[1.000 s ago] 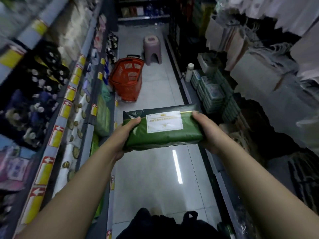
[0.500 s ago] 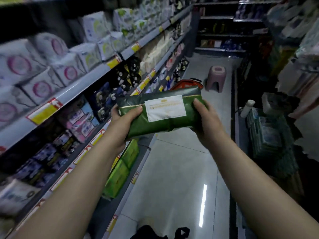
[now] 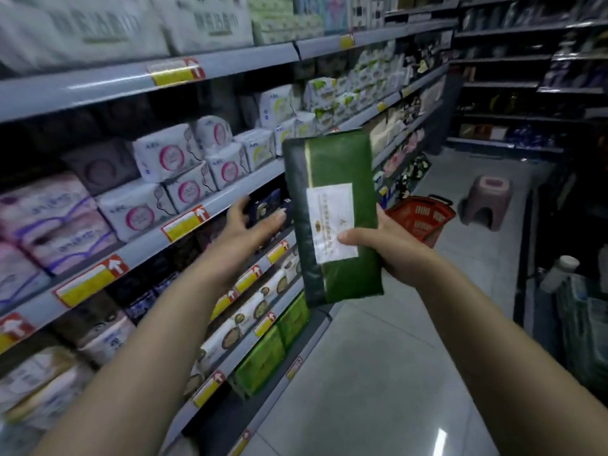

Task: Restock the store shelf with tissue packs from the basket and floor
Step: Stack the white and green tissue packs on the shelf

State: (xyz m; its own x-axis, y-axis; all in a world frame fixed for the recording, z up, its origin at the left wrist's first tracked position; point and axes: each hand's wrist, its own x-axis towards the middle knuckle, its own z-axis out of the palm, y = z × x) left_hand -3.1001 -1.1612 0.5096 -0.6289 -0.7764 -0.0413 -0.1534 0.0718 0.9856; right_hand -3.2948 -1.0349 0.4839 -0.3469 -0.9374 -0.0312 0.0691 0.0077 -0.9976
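Two bare forearms reach out along a store aisle; single head view, blurred toward the edges.

Grip: right hand (image 3: pixel 391 255) grasps a green tissue pack (image 3: pixel 332 166) at its lower half, thumb across the white label (image 3: pixel 330 212), fingers wrapped behind. The pack stands on end, long side vertical, held in the air just in front of the shelf unit (image 3: pixel 243 60) and resting on no shelf.

Free: left hand (image 3: pixel 250 225) released, fingers spread and fairly straight, palm turned toward the dark packs (image 3: pixel 263 207) on the level under the white packs with pink circles (image 3: pixel 171 156). Fingertips are at or just short of them; blur makes contact hard to call.

Yellow price tags (image 3: pixel 184 222) with red arrow ends line the shelf edges. On the bottom level, bright green packs (image 3: pixel 263 360) stand in a row.

Down the aisle, a red basket (image 3: pixel 424 218) sits on the tiled floor (image 3: pixel 378 373) near the shelf foot, partly hidden behind the held pack and right hand. A mauve plastic stool (image 3: pixel 487 202) stands near it, apart. Low at the right edge is a white bottle (image 3: pixel 559 271).
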